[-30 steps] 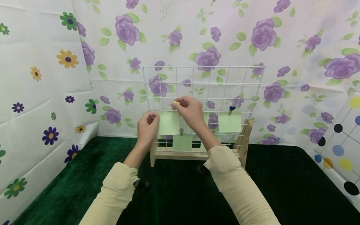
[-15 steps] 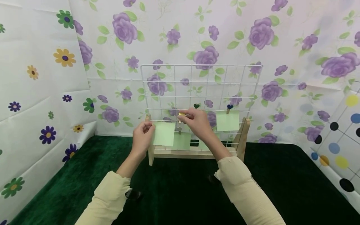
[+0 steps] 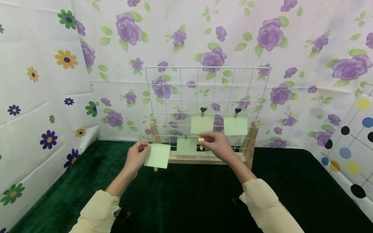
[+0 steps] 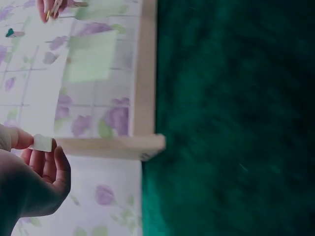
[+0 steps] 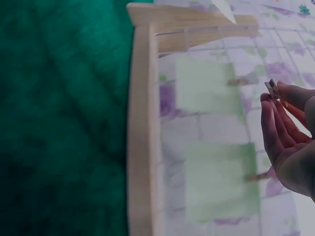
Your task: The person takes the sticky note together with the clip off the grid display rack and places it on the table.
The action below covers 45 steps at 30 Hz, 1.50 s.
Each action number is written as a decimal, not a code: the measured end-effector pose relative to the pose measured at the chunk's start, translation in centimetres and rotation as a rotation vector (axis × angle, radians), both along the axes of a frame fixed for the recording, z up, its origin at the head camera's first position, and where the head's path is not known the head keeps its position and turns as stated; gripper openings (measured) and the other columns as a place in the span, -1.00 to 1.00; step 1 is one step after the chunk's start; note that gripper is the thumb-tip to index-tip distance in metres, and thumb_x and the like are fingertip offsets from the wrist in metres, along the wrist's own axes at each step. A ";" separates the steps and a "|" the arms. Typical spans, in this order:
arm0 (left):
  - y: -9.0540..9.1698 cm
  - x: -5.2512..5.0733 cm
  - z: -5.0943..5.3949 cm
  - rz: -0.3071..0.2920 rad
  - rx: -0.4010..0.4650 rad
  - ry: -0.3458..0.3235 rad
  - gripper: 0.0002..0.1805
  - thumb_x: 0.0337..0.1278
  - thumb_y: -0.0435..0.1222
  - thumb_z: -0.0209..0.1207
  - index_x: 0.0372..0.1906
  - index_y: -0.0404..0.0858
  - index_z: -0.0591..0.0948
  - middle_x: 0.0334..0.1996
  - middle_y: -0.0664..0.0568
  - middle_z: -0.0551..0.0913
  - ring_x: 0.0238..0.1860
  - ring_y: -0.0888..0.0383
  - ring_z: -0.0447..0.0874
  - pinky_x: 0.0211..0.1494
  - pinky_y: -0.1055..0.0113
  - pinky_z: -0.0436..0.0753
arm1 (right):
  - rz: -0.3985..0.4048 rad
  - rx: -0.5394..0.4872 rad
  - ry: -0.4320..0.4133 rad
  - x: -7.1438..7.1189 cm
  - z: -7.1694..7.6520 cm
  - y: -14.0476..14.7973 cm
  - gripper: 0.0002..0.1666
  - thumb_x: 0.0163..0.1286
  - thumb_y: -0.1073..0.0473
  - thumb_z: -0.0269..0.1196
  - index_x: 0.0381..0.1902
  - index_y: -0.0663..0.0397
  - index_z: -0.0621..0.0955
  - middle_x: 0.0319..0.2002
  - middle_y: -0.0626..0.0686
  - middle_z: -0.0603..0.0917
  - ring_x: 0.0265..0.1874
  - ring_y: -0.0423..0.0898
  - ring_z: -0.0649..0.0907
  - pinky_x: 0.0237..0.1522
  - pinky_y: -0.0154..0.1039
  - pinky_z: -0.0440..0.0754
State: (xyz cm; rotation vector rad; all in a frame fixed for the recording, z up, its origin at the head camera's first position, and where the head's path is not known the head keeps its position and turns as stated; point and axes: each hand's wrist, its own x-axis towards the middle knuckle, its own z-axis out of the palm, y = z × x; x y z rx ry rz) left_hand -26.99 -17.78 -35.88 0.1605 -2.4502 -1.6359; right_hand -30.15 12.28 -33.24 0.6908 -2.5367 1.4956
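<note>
Low in front of the rack's left leg, my left hand (image 3: pixel 136 158) pinches a pale green paper square (image 3: pixel 157 156) by its upper left edge. My right hand (image 3: pixel 220 146) holds a small wooden clothespin (image 3: pixel 201 141) with a yellow top between thumb and fingertips, in front of the white wire grid (image 3: pixel 180 84). The right wrist view shows this clothespin (image 5: pixel 272 89) end-on at the fingertips. Other green squares hang on the grid: an upper middle square (image 3: pixel 202 124), an upper right square (image 3: pixel 236 125) and a lower left square (image 3: pixel 186 146). The right hand partly hides another lower one.
Heart-topped clothespins, one dark green (image 3: pixel 203 110) and one dark blue (image 3: pixel 237 111), grip the upper squares. A wooden stand (image 3: pixel 251 145) carries the grid on a dark green cloth (image 3: pixel 186 197). Flowered sheets (image 3: pixel 128 58) rise behind and at the left.
The left hand has drawn the paper square down and left, off the grid's front. The right hand has moved down and right with the yellow-topped clothespin, uncovering the upper middle square.
</note>
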 end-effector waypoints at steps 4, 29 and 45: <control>-1.4 0.3 -1.1 -0.027 -0.015 -0.047 -0.68 0.43 -0.26 -0.05 0.09 -0.40 0.47 0.02 -0.25 0.47 -0.01 -0.07 0.41 0.04 0.08 0.43 | 0.007 0.023 0.008 0.2 -1.6 1.5 -0.67 0.31 0.21 0.32 -0.02 0.28 0.66 -0.21 0.13 0.71 -0.29 0.07 0.70 -0.28 -0.06 0.67; -9.1 0.9 -3.4 -0.116 -0.187 -0.210 -0.54 0.45 -0.18 -0.06 0.18 -0.49 0.41 0.09 -0.36 0.42 0.00 -0.12 0.42 -0.04 0.05 0.49 | -0.142 0.110 -0.199 3.2 -5.5 14.0 -0.56 0.28 0.06 0.35 -0.02 0.28 0.64 -0.28 0.06 0.68 -0.34 0.10 0.64 -0.34 -0.05 0.63; -10.9 1.0 -4.4 -0.124 -0.248 -0.287 -0.59 0.45 -0.21 -0.06 0.09 -0.49 0.47 0.02 -0.34 0.48 -0.06 -0.09 0.50 -0.12 0.08 0.59 | -0.192 0.179 -0.310 3.3 -7.3 19.7 -0.55 0.30 0.05 0.33 -0.02 0.31 0.63 -0.21 0.07 0.68 -0.27 -0.05 0.65 -0.23 -0.16 0.66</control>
